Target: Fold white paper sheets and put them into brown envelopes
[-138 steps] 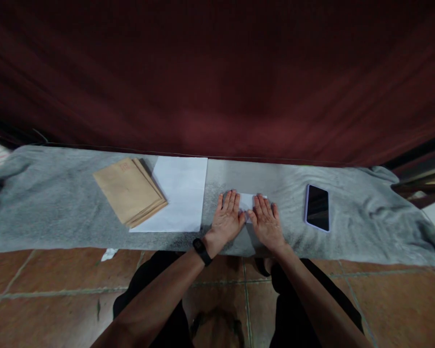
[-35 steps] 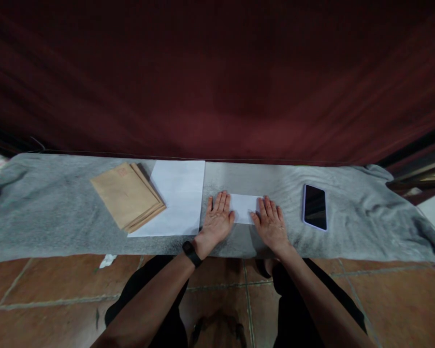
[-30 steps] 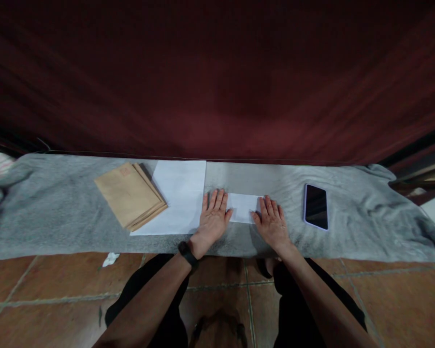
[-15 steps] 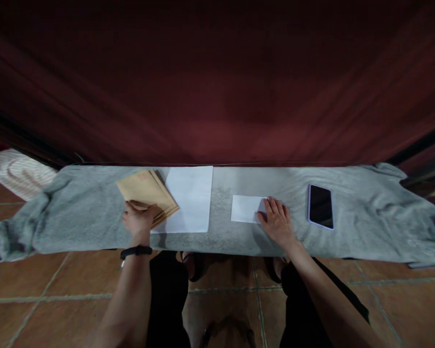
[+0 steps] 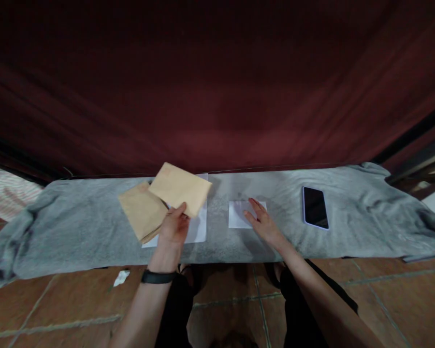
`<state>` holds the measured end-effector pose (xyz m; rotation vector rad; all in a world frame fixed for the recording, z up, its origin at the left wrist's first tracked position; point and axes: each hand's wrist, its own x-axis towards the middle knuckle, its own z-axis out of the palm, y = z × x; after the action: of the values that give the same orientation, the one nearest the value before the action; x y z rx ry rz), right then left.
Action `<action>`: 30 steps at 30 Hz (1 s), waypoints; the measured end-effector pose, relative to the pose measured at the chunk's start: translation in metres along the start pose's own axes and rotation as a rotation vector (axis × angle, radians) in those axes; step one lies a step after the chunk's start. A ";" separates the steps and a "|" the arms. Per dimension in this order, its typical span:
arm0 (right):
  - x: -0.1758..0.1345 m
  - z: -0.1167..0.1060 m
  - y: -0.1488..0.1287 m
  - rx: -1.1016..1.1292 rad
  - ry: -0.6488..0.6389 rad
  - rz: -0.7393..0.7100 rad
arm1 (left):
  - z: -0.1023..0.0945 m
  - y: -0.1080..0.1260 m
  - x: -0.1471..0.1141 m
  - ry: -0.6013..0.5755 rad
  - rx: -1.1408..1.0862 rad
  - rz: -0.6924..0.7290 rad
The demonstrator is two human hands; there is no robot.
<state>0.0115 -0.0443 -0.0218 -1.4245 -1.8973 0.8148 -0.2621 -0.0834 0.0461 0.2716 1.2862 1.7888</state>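
Pinched at its near edge, thumb on top and fingers beneath, a brown envelope [image 5: 181,186] is raised in my left hand [image 5: 174,227], left of the small white paper [image 5: 237,214]; that edge grip seems meant to leave most of its face uncovered. With fingers loosely spread, my right hand [image 5: 263,222] is over the paper's right end, perhaps to steady it, though I cannot tell whether it presses or hovers. Nearer me than the paper are brown floor tiles [image 5: 76,297], a white scrap [image 5: 122,277] to its left. Beneath the paper, a grey cloth [image 5: 94,224] probably gives a soft bed. Left of the paper, a larger white sheet [image 5: 202,227] lies partly under the other envelopes [image 5: 139,212]. Well right of it, a phone [image 5: 315,208] lies flat, likely kept clear of my hands. Beyond the paper hangs a dark red drape [image 5: 217,106].
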 end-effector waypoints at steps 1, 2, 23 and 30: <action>0.002 0.004 -0.008 0.200 -0.050 0.021 | 0.017 -0.018 -0.009 -0.077 0.018 -0.018; 0.004 0.008 -0.016 0.296 -0.082 0.020 | 0.032 -0.035 -0.018 -0.153 0.048 -0.024; 0.035 0.011 -0.015 0.893 -0.135 0.282 | 0.024 -0.083 -0.041 -0.449 0.272 -0.531; 0.041 0.006 0.002 0.758 -0.139 0.164 | 0.022 -0.052 -0.042 -0.876 1.107 0.449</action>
<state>-0.0008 -0.0051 -0.0227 -1.0556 -1.3269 1.5382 -0.1969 -0.0970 0.0249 1.8263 1.4296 0.8314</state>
